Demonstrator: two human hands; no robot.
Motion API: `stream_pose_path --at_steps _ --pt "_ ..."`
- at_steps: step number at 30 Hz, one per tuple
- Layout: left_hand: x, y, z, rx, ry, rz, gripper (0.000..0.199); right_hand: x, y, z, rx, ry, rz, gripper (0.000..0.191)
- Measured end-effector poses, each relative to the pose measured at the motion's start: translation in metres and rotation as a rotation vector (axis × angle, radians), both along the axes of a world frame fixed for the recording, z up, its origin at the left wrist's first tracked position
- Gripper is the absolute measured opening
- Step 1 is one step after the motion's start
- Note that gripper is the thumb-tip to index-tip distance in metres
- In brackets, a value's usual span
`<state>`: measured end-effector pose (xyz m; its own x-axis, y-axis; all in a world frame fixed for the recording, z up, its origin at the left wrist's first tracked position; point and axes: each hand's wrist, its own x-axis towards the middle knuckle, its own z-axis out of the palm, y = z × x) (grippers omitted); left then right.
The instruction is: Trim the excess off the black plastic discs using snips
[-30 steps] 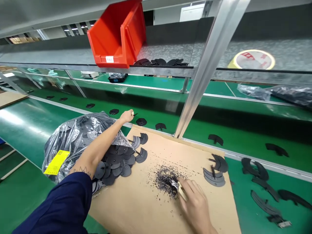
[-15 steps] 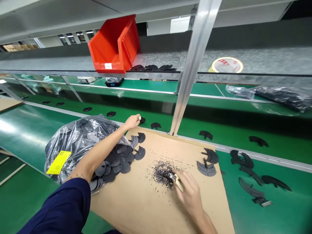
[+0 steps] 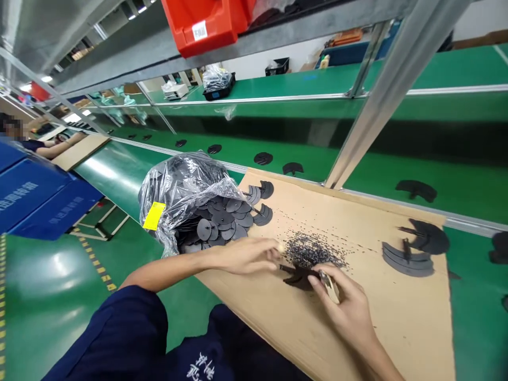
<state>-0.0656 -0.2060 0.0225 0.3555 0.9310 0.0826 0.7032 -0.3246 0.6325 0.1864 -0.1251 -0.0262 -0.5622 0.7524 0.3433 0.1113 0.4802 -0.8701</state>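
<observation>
Right grip (image 3: pixel 351 307) on cream-handled tool (image 3: pixel 330 288), curved black piece (image 3: pixel 300 279), granular scraps (image 3: pixel 309 247), cardboard (image 3: pixel 415 317)

From the wearer's head, the camera looks forward and down: left hand (image 3: pixel 250 255) and right hand (image 3: pixel 346 302) near, over the cardboard (image 3: pixel 400 323); shelf (image 3: pixel 119 79) slanting across the top; belt (image 3: pixel 373 164) receding far leftward.

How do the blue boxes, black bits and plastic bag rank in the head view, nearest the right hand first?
1. Black bits: on the cardboard, just beyond the right hand.
2. Plastic bag: farther left.
3. Blue boxes: at far left.
</observation>
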Motion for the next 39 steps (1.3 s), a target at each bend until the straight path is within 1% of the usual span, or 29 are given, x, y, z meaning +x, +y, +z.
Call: stream_pose_path --at_steps 1,2,3,4,5,7,8,9,10,11,13,15,17,19,21,23,24,26,28,30,31,33,36,39 --pt "-0.013 -0.004 -0.003 0.006 0.087 0.056 0.009 0.0 0.0 -0.002 -0.03 0.001 -0.051 0.022" --pt "-0.026 -0.007 -0.006 0.027 0.262 0.148 0.007 0.001 0.001 -0.004 -0.059 0.006 -0.103 0.026" --pt "-0.039 -0.011 -0.009 0.016 0.439 0.241 0.013 0.002 0.001 -0.006 -0.09 0.009 -0.145 0.029" --pt "-0.05 -0.014 -0.012 -0.005 0.567 0.317 0.017 0.002 0.002 -0.007 -0.117 0.012 -0.179 0.031" --pt "-0.059 -0.017 -0.015 -0.023 0.647 0.37 0.02 0.003 0.003 -0.008 -0.14 0.014 -0.201 0.032" --pt "-0.072 -0.022 -0.019 -0.052 0.698 0.41 0.021 0.003 0.003 -0.008 -0.167 0.021 -0.221 0.032" --pt "-0.076 -0.024 -0.02 -0.051 0.686 0.418 0.021 0.002 0.003 -0.008 -0.175 0.025 -0.221 0.032" --pt "-0.078 -0.025 -0.02 -0.033 0.639 0.433 0.021 0.001 0.003 -0.007 -0.182 0.028 -0.216 0.031" --pt "-0.078 -0.026 -0.019 -0.001 0.548 0.459 0.02 0.001 0.002 -0.006 -0.189 0.031 -0.21 0.031" --pt "-0.078 -0.027 -0.018 0.04 0.407 0.487 0.019 0.0 0.002 -0.005 -0.198 0.033 -0.202 0.031" --pt "-0.071 -0.026 -0.015 0.13 0.03 0.524 0.022 -0.001 0.001 -0.003 -0.223 0.039 -0.188 0.031" --pt "-0.058 -0.022 -0.014 0.195 -0.295 0.515 0.022 -0.001 0.002 0.0 -0.26 0.043 -0.173 0.031" --pt "-0.038 -0.016 -0.017 0.234 -0.479 0.49 0.019 -0.001 0.002 0.003 -0.319 0.047 -0.162 0.032" --pt "-0.013 -0.009 -0.023 0.263 -0.558 0.443 0.016 -0.002 0.001 0.004 -0.426 0.067 -0.163 0.034" --pt "0.012 -0.001 -0.028 0.283 -0.562 0.362 0.013 -0.002 0.0 0.002 -0.601 0.136 -0.177 0.037" --pt "0.032 0.007 -0.033 0.293 -0.537 0.268 0.016 -0.003 -0.002 0.0 -0.774 0.223 -0.199 0.041" --pt "0.039 0.011 -0.035 0.291 -0.533 0.233 0.019 -0.003 -0.003 0.0 -0.827 0.25 -0.215 0.042" --pt "0.049 0.016 -0.039 0.268 -0.553 0.194 0.023 -0.002 -0.004 0.0 -0.859 0.278 -0.25 0.043" --pt "0.055 0.02 -0.042 0.247 -0.577 0.219 0.021 -0.001 -0.004 0.001 -0.821 0.281 -0.284 0.042" --pt "0.059 0.021 -0.046 0.236 -0.571 0.298 0.015 0.0 -0.004 0.003 -0.755 0.261 -0.306 0.039" --pt "0.061 0.021 -0.048 0.228 -0.558 0.342 0.015 0.001 -0.005 0.003 -0.72 0.242 -0.312 0.038" --pt "0.065 0.022 -0.051 0.209 -0.521 0.403 0.024 0.001 -0.006 0.004 -0.651 0.195 -0.313 0.035" --pt "0.069 0.022 -0.051 0.239 -0.441 0.41 0.032 0.0 -0.007 0.004 -0.57 0.15 -0.312 0.033" --pt "0.071 0.023 -0.048 0.339 -0.366 0.386 0.028 -0.001 -0.008 0.003 -0.511 0.136 -0.312 0.033"
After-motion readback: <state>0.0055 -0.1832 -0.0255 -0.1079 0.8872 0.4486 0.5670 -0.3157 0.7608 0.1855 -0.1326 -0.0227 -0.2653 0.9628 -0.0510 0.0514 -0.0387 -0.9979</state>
